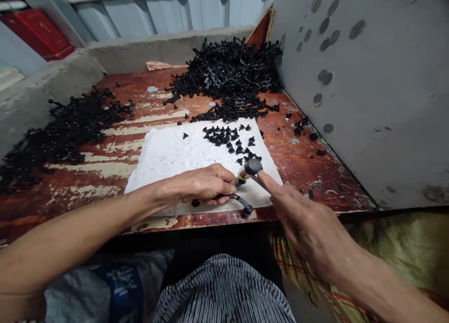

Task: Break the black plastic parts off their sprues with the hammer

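Observation:
My left hand (201, 185) is closed on a black plastic frame of moulded parts (238, 201), pressing it down on a white pad (168, 154) near the table's front edge. My right hand (298, 220) is wrapped round the handle of a small hammer (249, 168), index finger stretched along it, with the dark head just above the frame. Several small black cut-off pieces (229, 138) lie scattered on the far right part of the pad.
A big heap of black frames (228, 73) lies at the back, another heap (59, 131) at the left. A worn red wooden table (115, 168) carries it all. A grey wall (368, 103) closes the right side, a concrete ledge (157, 45) the back.

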### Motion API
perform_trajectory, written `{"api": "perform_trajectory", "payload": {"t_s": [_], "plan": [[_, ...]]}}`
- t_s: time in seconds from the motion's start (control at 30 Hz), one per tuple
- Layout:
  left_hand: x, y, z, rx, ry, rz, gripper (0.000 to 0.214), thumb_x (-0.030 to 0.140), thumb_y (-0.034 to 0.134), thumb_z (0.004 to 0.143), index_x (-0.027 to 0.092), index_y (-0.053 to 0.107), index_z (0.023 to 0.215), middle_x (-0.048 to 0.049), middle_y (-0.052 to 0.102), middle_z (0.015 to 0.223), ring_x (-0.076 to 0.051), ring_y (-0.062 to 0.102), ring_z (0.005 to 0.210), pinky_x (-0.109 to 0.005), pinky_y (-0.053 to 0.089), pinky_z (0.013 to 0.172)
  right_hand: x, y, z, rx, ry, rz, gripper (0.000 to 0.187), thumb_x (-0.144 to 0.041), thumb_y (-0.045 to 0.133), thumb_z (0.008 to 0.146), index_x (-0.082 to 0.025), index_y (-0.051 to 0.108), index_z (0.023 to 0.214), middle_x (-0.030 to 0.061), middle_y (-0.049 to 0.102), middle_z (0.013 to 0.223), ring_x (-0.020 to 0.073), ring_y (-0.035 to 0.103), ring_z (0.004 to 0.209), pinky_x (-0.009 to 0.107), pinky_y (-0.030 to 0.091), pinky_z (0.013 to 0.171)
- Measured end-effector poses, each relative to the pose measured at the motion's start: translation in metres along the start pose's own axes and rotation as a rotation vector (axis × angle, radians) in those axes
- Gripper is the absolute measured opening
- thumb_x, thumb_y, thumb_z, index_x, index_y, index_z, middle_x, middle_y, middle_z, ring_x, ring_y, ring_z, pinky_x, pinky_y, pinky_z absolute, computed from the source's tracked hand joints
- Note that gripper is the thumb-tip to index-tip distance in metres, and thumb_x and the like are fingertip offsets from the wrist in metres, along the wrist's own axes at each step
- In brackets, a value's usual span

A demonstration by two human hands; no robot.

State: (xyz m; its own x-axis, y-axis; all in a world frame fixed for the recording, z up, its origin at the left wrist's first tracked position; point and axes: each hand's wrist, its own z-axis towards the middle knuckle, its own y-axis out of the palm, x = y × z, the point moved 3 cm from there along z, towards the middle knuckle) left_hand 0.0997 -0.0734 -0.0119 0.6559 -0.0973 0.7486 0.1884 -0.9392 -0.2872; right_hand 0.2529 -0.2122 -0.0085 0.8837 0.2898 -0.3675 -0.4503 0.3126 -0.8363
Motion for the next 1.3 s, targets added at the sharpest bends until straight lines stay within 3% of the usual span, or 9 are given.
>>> {"api": "perform_trajectory", "payload": {"t_s": [0.13,0.3,0.4,0.57,0.8,1.0,1.13,1.3], "plan": [[0.001,0.0,0.0,-0.002,-0.004,-0.018,0.026,0.027,0.051,0.08,0.019,0.048,0.055,0.0054,0.038,0.039,-0.006,0.027,0.033,-0.022,0.015,0.034,-0.002,-0.008,0.006,0.115,0.011,0.101,0.064,-0.004,0.042,0.09,-0.028,0.033,0.149,0.0075,0.06,0.134,0.0225,0.062,0.115,0.037,0.055,0.093],[-0.003,-0.001,0.001,-0.043,0.01,-0.085,0.026,0.027,0.05,0.082,0.018,0.049,0.057,0.0048,0.041,0.041,-0.005,0.029,0.033,-0.022,0.017,0.034,-0.012,-0.029,0.014,0.228,0.01,0.101,0.062,-0.004,0.046,0.089,-0.025,0.038,0.147,0.0057,0.054,0.141,0.0201,0.056,0.123,0.033,0.046,0.104],[-0.002,-0.001,0.003,-0.048,-0.003,-0.129,0.024,0.026,0.051,0.081,0.018,0.05,0.058,0.0049,0.041,0.041,-0.005,0.03,0.032,-0.021,0.017,0.034,-0.012,-0.027,0.016,0.182,-0.019,0.102,0.06,-0.004,0.045,0.089,-0.021,0.04,0.146,0.0095,0.061,0.133,0.0224,0.059,0.119,0.034,0.052,0.098],[0.009,0.0,0.003,-0.04,-0.013,-0.146,0.026,0.02,0.052,0.08,0.016,0.048,0.055,0.0061,0.04,0.04,-0.004,0.031,0.032,-0.018,0.018,0.034,0.001,-0.006,0.01,0.064,0.042,0.078,0.054,-0.006,0.039,0.089,-0.016,0.046,0.142,0.0141,0.07,0.113,0.0267,0.067,0.105,0.043,0.057,0.087],[0.009,0.001,0.004,-0.054,-0.021,-0.297,0.029,0.015,0.048,0.083,0.015,0.048,0.055,0.0048,0.043,0.043,-0.003,0.033,0.031,-0.018,0.018,0.032,0.013,-0.004,-0.002,0.143,0.094,0.082,0.059,-0.006,0.043,0.089,-0.021,0.039,0.146,0.0114,0.059,0.135,0.0226,0.06,0.118,0.038,0.052,0.096],[0.005,0.003,0.006,-0.034,-0.037,-0.41,0.024,0.014,0.05,0.082,0.015,0.048,0.058,0.0033,0.048,0.049,-0.002,0.036,0.031,-0.016,0.018,0.031,0.016,0.01,-0.013,-0.03,0.102,-0.014,0.057,-0.008,0.04,0.09,-0.021,0.04,0.146,0.0142,0.069,0.118,0.0255,0.069,0.103,0.041,0.059,0.082],[0.005,0.007,0.007,-0.042,-0.056,-0.477,0.02,0.015,0.052,0.079,0.015,0.048,0.06,0.0026,0.051,0.052,-0.002,0.037,0.031,-0.015,0.017,0.03,0.014,0.017,-0.016,-0.007,0.107,-0.052,0.054,-0.009,0.037,0.091,-0.016,0.042,0.144,0.0184,0.067,0.12,0.0284,0.069,0.1,0.045,0.06,0.078],[0.01,0.008,0.005,-0.01,-0.042,-0.404,0.025,0.012,0.049,0.081,0.014,0.047,0.056,0.0034,0.048,0.048,-0.002,0.035,0.031,-0.015,0.018,0.031,0.013,0.019,-0.016,0.05,0.133,-0.011,0.054,-0.009,0.037,0.091,-0.019,0.043,0.144,0.0161,0.065,0.125,0.0259,0.067,0.106,0.042,0.058,0.084]]}}
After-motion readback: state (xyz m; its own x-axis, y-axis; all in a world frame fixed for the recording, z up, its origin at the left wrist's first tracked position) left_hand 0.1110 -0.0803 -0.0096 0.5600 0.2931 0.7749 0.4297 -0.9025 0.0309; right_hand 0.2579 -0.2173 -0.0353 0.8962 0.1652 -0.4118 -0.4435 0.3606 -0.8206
